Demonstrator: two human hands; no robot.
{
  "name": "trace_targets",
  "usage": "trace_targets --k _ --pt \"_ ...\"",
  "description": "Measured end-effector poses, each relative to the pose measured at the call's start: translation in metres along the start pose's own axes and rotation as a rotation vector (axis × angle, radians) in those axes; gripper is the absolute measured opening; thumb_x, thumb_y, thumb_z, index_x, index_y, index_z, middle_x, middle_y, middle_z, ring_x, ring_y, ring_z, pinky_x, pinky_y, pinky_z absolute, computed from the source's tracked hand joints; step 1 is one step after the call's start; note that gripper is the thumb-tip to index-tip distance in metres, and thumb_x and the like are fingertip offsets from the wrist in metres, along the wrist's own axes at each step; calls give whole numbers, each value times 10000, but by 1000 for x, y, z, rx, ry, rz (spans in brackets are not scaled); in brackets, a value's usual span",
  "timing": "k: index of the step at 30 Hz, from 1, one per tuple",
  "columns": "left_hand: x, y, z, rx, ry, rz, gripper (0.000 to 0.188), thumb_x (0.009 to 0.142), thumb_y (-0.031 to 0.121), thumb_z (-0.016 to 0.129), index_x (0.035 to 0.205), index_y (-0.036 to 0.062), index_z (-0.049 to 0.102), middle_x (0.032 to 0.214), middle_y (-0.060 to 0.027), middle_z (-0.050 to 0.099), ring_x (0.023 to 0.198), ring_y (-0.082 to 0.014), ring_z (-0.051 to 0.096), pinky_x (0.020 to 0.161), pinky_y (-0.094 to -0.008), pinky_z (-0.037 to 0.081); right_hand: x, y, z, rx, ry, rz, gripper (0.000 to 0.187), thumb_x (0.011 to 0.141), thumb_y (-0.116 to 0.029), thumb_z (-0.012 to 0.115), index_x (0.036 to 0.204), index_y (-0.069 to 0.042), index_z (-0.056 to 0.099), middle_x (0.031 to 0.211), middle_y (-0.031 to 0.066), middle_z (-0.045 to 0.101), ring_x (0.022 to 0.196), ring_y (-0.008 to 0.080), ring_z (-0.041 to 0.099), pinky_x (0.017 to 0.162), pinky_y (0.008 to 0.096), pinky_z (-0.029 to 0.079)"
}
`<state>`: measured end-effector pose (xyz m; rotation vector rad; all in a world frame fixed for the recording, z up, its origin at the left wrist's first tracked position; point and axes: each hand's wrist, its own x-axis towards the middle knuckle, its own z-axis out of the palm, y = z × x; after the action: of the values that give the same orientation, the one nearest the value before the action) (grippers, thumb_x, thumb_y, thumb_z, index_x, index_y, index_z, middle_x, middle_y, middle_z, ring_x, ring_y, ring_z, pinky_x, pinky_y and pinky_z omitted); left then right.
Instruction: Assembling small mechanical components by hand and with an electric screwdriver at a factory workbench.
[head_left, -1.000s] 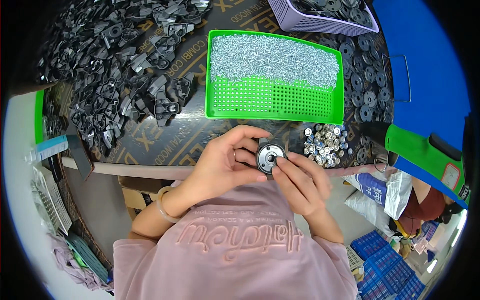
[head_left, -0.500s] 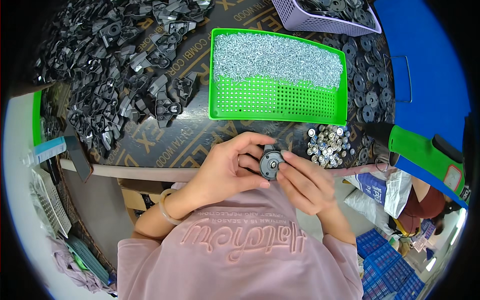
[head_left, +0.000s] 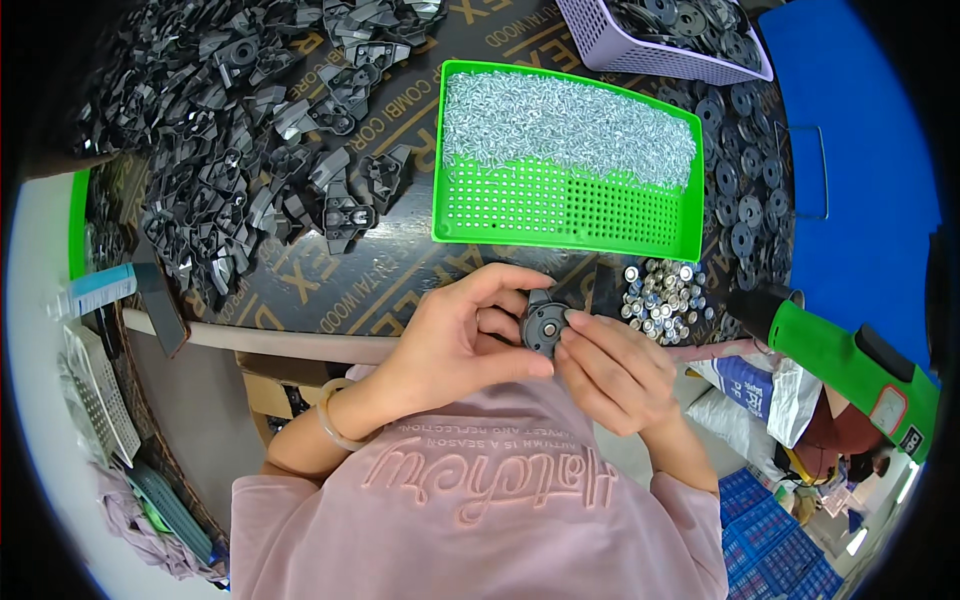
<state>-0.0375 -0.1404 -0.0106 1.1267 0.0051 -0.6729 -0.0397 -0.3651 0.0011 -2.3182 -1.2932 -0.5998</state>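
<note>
A round dark grey plastic part (head_left: 541, 326) with a metal piece at its centre is held up before my chest, just off the table's front edge. My left hand (head_left: 468, 335) grips it from the left, thumb below and fingers behind. From the right, the fingertips of my right hand (head_left: 618, 372) pinch its rim. A black angular piece shows behind the disc's top. Nearest my right hand on the table lies a heap of small round metal pieces (head_left: 662, 300). Beyond both hands stands a green perforated tray (head_left: 560, 208) with many silver screws (head_left: 570, 125).
Black angular plastic parts (head_left: 230, 150) are heaped across the left of the table. Black discs (head_left: 742, 210) lie at the right, below a lilac basket (head_left: 640, 66) of more discs. A green and black power tool (head_left: 850, 370) sits at the right edge. Blue crates (head_left: 775, 540) stand lower right.
Both hands keep the round part in nearly the same place. The table and its contents appear shifted slightly right and down. The power tool appears lower.
</note>
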Motion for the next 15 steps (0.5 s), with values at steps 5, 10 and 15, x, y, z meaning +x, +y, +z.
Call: trace_targets --k 5,10,15 --pt "-3 3 -6 155 98 54 416 860 -72 681 1248 -1 550 988 -64 660 848 -91 672 669 -223 532 9 -4 2 184 35 194 239 688 -83 816 905 -55 719 949 72 699 959 256 695 762 334 589" --pt "-15 12 -15 507 107 95 361 860 -98 634 1203 -19 554 882 -66 690 787 -94 672 659 -228 541 26 -19 20 547 -57 710 228 786 -78 799 976 -28 684 921 76 699 781 230 676 657 348 557" --pt "-29 17 -22 572 291 150 318 836 -89 667 1133 -29 571 924 -104 713 790 -139 691 663 -252 555 46 -29 38 727 -112 853 176 847 -80 761 977 -38 649 843 77 675 703 167 682 559 257 533"
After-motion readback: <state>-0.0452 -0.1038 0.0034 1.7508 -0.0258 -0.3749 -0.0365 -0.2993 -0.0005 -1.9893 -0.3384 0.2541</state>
